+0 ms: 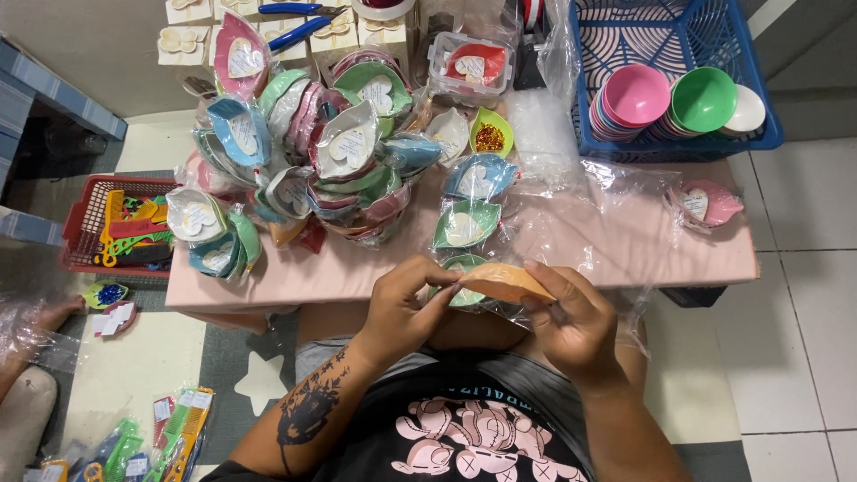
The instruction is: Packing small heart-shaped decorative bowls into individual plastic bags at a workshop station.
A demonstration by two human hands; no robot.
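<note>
Holding an orange leaf-shaped dish (505, 281) between both hands just above the near edge of the pink table (625, 254). My left hand (403, 314) pinches its left tip, fingers curled shut; my right hand (571, 323) grips its right end, thumb on top. Clear plastic wrap (571, 228) seems to lie under the dish. Beyond it: a heap of wrapped dishes (344, 156); far right, a blue basket (674, 147) with stacked bowls (636, 96).

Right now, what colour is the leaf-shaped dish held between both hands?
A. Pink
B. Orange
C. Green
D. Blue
B: the left hand and right hand pinch an orange leaf-shaped dish in clear wrap, just in front of the pink table.
</note>
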